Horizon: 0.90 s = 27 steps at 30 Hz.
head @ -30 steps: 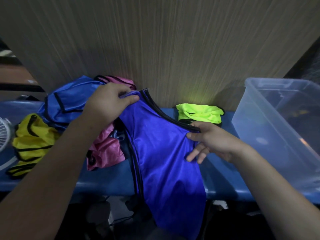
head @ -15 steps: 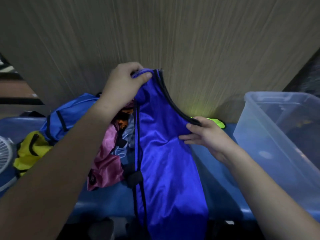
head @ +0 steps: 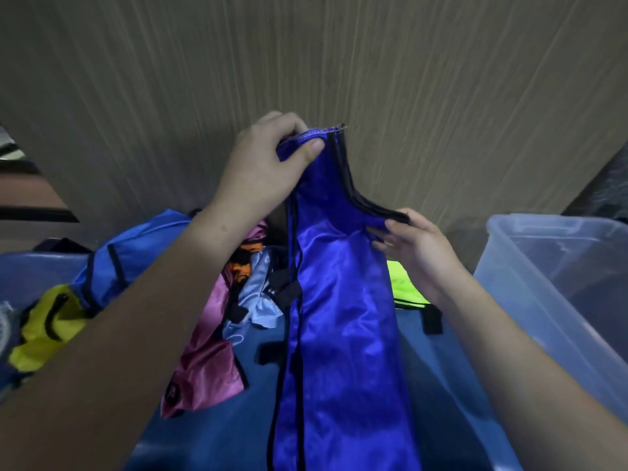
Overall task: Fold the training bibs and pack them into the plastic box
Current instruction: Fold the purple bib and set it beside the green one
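A shiny dark-blue bib (head: 343, 317) with black trim hangs lengthwise in front of me, raised above the blue table (head: 238, 430). My left hand (head: 265, 164) pinches its shoulder strap at the top. My right hand (head: 411, 246) pinches the black-edged neckline lower on the right. On the right stands the clear plastic box (head: 543, 300); its inside is only partly visible. A pile of loose bibs lies at the left: a lighter blue one (head: 132, 256), a yellow one (head: 51, 321), a pink one (head: 207, 365). A neon-green bib (head: 404, 287) peeks out behind my right wrist.
A ribbed beige wall (head: 339, 62) rises directly behind the table. At the far left edge, part of a white fan (head: 5, 331) shows. Orange and pale grey fabric (head: 255, 283) sits in the middle of the pile.
Both hands have lifted the dark-blue bib up off the pile, so it now hangs straight. The left hand rose most. The view has tilted downward.
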Each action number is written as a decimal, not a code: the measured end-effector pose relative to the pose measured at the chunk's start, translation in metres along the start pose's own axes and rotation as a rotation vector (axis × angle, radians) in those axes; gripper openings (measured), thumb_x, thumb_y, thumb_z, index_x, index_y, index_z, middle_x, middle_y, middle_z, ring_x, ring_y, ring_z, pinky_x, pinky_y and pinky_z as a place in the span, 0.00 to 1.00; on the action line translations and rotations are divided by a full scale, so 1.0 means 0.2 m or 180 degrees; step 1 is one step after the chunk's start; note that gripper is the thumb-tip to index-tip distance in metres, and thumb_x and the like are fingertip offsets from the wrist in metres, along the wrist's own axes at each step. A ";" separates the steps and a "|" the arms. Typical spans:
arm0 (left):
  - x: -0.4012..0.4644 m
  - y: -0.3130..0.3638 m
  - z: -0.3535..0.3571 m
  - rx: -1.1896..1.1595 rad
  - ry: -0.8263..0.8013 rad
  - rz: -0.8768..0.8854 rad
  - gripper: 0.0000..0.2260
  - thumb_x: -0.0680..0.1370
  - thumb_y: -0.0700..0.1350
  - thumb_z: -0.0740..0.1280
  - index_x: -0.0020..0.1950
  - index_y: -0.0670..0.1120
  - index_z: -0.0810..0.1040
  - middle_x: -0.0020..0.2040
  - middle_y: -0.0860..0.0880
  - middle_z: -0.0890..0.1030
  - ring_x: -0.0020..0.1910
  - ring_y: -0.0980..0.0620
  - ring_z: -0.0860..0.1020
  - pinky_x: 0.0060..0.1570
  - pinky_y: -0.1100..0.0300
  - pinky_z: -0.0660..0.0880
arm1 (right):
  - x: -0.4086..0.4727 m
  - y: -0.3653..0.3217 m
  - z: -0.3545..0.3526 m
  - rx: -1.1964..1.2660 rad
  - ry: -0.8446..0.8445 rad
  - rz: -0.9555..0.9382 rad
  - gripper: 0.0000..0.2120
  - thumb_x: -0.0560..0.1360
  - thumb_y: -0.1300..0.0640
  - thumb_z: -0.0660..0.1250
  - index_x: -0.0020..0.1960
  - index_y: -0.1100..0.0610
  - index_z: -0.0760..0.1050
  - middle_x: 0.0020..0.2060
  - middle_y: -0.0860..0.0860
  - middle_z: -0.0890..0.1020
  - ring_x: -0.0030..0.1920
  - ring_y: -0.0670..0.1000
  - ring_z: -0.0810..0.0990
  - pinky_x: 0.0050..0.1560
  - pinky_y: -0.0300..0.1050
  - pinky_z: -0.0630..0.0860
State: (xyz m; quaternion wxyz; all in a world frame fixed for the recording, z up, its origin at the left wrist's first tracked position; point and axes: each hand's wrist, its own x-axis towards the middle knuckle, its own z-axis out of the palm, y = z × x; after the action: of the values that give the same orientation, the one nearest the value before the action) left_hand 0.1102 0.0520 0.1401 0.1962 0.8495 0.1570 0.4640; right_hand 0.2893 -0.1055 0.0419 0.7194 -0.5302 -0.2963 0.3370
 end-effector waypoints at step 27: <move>-1.20 0.35 -0.01 0.0666 -0.2476 0.1142 0.09 0.74 0.62 0.65 0.45 0.59 0.78 0.40 0.59 0.75 0.40 0.61 0.75 0.33 0.67 0.65 | -0.56 0.17 -0.32 -0.2852 -0.1586 0.0445 0.13 0.71 0.65 0.74 0.48 0.48 0.83 0.45 0.50 0.86 0.40 0.43 0.80 0.44 0.40 0.76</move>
State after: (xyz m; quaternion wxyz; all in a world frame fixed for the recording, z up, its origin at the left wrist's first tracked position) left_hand -0.0113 -0.1167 0.0007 0.0699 0.9900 -0.0324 0.1180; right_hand 0.2668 -0.2245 -0.0149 0.3051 -0.7085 -0.5378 0.3403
